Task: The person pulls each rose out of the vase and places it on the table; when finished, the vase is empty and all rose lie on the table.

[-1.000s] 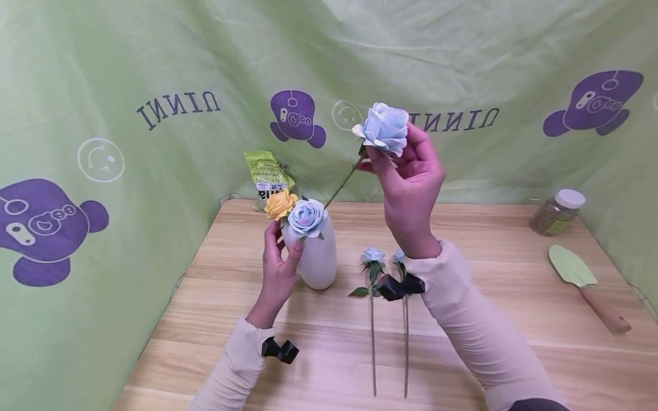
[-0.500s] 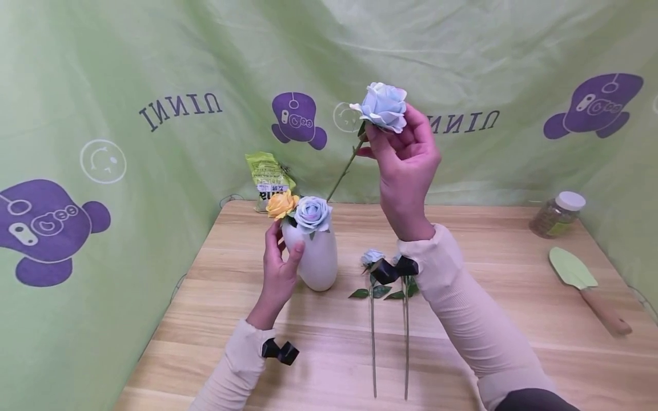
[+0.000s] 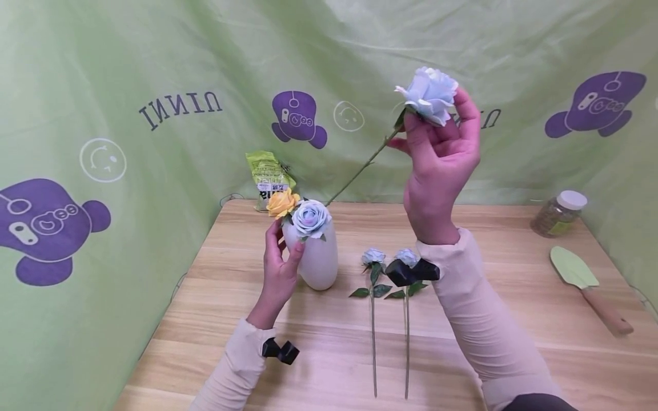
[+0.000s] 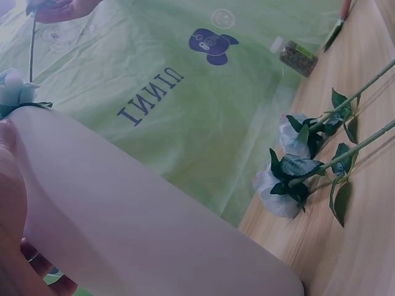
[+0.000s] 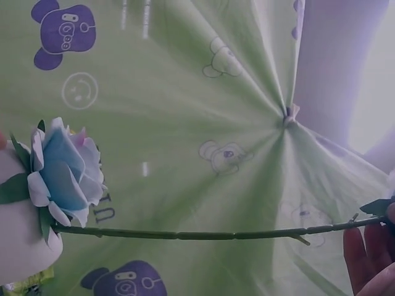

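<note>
My left hand point(image 3: 280, 266) grips the upper left side of a white vase point(image 3: 320, 260). At the vase's mouth sit a yellow rose point(image 3: 283, 202) and a light blue rose point(image 3: 311, 218). Up at the right, my right hand point(image 3: 443, 157) pinches another light blue rose point(image 3: 429, 94) just below its bloom. That rose's stem point(image 5: 203, 235) slants down to the vase mouth, where its lower end is hidden behind the other blue bloom. Two more blue roses, one left point(image 3: 373, 257) and one right point(image 3: 406, 257), lie on the table right of the vase.
A green snack bag point(image 3: 267, 171) stands behind the vase. Toward the right of the wooden table point(image 3: 308, 365) are a lidded jar point(image 3: 559, 214) and a green spatula point(image 3: 573, 267) with a wooden handle. Green printed cloth point(image 3: 205, 45) hangs around the table.
My right hand has risen and moved right with the blue rose, and more of its stem shows. The blue bloom at the vase mouth has shifted slightly. My left hand stays on the vase.
</note>
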Tool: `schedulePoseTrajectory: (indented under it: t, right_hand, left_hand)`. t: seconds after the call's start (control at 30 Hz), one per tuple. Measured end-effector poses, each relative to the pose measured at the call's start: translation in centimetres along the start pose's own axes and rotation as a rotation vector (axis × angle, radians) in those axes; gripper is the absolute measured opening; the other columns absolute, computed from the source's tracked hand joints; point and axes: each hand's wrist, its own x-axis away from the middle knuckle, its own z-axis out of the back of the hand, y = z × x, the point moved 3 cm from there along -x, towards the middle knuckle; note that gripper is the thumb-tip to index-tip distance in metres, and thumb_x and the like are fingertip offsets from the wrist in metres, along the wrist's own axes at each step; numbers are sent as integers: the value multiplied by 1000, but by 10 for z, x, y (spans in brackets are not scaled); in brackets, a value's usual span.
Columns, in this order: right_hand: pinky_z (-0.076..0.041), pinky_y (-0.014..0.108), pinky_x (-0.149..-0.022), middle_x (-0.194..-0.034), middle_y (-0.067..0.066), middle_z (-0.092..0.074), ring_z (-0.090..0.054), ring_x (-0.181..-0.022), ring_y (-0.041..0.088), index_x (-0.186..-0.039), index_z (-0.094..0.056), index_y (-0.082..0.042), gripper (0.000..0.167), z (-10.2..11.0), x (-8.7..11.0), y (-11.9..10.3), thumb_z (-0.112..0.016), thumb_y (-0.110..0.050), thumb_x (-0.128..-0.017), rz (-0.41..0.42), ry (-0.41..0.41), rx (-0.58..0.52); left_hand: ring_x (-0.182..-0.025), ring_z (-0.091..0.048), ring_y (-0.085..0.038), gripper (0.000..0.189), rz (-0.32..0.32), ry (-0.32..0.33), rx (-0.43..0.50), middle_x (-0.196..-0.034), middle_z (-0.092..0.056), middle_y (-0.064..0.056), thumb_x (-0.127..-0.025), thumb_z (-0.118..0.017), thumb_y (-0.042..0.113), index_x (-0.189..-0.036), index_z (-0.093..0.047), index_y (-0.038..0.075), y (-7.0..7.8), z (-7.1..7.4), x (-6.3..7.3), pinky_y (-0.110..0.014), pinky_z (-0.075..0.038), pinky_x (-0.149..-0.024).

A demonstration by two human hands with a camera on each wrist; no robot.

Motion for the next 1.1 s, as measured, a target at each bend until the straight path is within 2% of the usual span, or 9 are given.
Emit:
schedulePoseTrajectory:
  t: [0.1, 0.23, 0.4, 0.6, 0.73, 0.97, 1.1]
  right_hand:
    - [-59, 35, -57, -101, 17, -71, -66, -69, 23, -124, -55, 2, 46, 9, -6, -2, -69, 15, -83, 4, 18, 4]
    - [-59, 34, -56, -100, 19, -70, -67, -70, 25, -124, -59, 2, 43, 24, -15, 5, -70, 12, -84, -51, 54, -17]
    - [-60, 34, -57, -97, 17, -70, -68, -70, 25, -122, -64, -2, 42, 44, -23, 18, -75, 6, -83, -175, 128, -41]
    - [-60, 33, -62, -103, 14, -67, -67, -74, 23, -125, -64, -5, 47, 65, -29, 28, -80, -1, -81, -283, 213, -24]
    - [-60, 31, -65, -103, 11, -65, -65, -76, 21, -121, -66, -6, 40, 76, -33, 38, -79, -2, -83, -353, 276, -23]
    - [-59, 28, -70, -89, 8, -63, -60, -74, 18, -114, -67, -4, 29, 104, -38, 59, -75, -2, -86, -508, 408, -58]
    - [-58, 26, -78, -98, 8, -63, -61, -84, 17, -115, -65, -4, 32, 124, -36, 70, -75, -2, -85, -625, 491, -110]
  left_hand:
    - [-135, -42, -30, 66, 2, 2, -3, -149, -39, -14, -97, -58, 21, -155, -26, 13, -1, 0, 0, -56, -38, -111]
    - [-134, -43, -31, 66, -1, 9, -9, -149, -39, -14, -97, -58, 19, -155, -26, 13, -1, 1, 0, -57, -39, -109]
    - [-135, -43, -32, 66, 8, 9, -11, -149, -39, -14, -97, -57, 18, -155, -26, 14, 0, 1, 1, -57, -40, -109]
    - [-135, -43, -31, 66, 6, 5, -7, -149, -39, -14, -97, -57, 17, -155, -26, 14, 0, 0, 1, -57, -40, -110]
    - [-135, -42, -31, 66, 6, 6, -1, -149, -39, -14, -97, -58, 17, -155, -26, 14, 0, 0, 1, -57, -39, -111]
    - [-135, -42, -33, 66, 5, 11, -9, -149, -39, -16, -97, -56, 19, -155, -26, 13, -1, 0, 0, -57, -39, -110]
    - [-135, -43, -34, 66, 8, 13, -12, -149, -39, -16, -97, -57, 19, -155, -26, 12, -1, 0, 1, -57, -39, -111]
